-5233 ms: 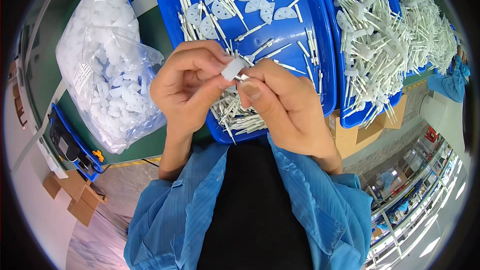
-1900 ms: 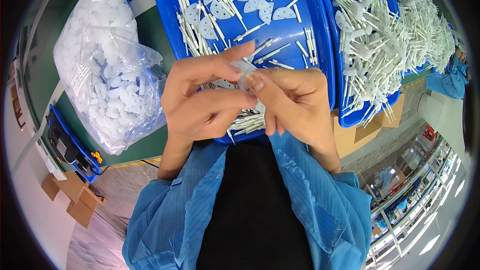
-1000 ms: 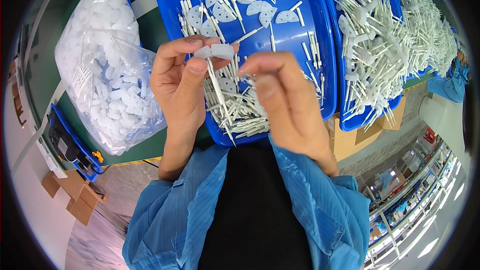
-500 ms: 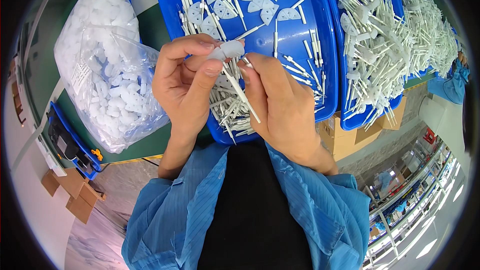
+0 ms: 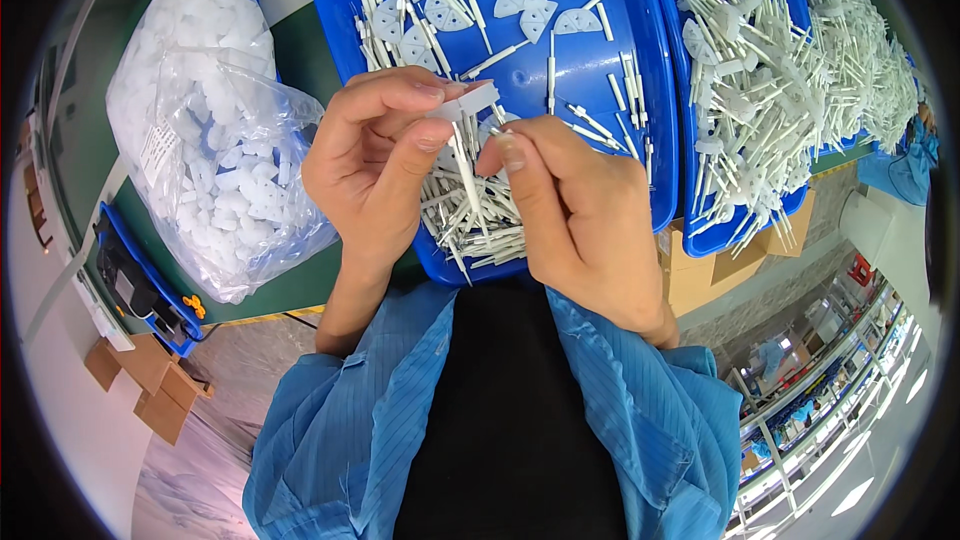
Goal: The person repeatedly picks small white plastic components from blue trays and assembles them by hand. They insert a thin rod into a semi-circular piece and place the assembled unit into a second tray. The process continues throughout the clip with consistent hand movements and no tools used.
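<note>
My left hand point(image 5: 370, 165) pinches a white fan-shaped plastic piece point(image 5: 472, 101) between thumb and fingers, its narrow edge turned up. From the underside of the piece hangs a slim white rod point(image 5: 465, 172), pointing down toward my body. Close by on the right, my right hand point(image 5: 590, 215) has its thumb and forefinger pressed together; what lies at their tips is too small to make out. Both hands are over a blue tray point(image 5: 600, 60) holding more fan-shaped pieces point(image 5: 445, 12) and loose white rods point(image 5: 485, 230), the near rods partly covered by my hands.
A clear plastic bag point(image 5: 225, 140) full of white pieces lies on the green table at left. At right stands another blue tray heaped with assembled rods and pieces point(image 5: 745, 90), with further heaps beyond. Cardboard boxes point(image 5: 700, 275) sit below it. A small blue tray with a black device point(image 5: 140, 285) is at far left.
My right hand has shifted a little rightward, away from the plastic piece. The piece has tilted edge-up, and the rod under it now hangs steeper.
</note>
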{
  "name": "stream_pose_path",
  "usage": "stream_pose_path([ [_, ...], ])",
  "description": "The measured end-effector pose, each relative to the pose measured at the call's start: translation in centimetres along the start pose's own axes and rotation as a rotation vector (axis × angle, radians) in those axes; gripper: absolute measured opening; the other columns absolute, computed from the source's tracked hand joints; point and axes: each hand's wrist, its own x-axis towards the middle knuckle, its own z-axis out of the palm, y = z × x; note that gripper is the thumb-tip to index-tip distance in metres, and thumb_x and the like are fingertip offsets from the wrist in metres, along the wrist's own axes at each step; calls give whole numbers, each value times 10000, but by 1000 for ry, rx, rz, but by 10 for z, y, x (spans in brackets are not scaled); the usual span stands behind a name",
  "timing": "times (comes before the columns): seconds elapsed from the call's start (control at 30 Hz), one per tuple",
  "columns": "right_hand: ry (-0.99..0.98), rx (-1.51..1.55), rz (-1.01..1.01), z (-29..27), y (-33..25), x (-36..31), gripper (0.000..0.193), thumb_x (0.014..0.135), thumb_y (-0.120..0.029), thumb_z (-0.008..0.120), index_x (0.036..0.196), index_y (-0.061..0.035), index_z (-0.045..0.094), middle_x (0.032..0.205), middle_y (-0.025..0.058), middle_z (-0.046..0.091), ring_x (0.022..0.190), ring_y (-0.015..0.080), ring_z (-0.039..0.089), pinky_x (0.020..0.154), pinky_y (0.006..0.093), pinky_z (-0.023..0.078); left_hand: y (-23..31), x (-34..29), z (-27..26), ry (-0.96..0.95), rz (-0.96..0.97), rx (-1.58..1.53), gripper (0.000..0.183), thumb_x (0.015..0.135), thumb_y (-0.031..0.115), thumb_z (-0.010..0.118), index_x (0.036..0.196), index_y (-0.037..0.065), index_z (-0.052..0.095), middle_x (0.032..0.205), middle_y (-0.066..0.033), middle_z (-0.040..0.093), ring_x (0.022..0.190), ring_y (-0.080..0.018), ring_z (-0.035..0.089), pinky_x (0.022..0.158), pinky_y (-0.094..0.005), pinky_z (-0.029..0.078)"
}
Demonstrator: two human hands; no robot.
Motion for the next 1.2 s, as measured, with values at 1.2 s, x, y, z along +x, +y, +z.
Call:
stream_pose_path([
  [1.2, -17, -109, -194, -9, 20, -3, 275, 887, -59, 690, 1144, -19, 601, 916, 136, 695, 784, 317, 695, 641, 385, 545, 12, 7, -5, -206, -56, 216, 185, 836, -51, 688, 1019, -30, 664, 987, -123, 667, 831, -151, 649, 758, -257, 508],
])
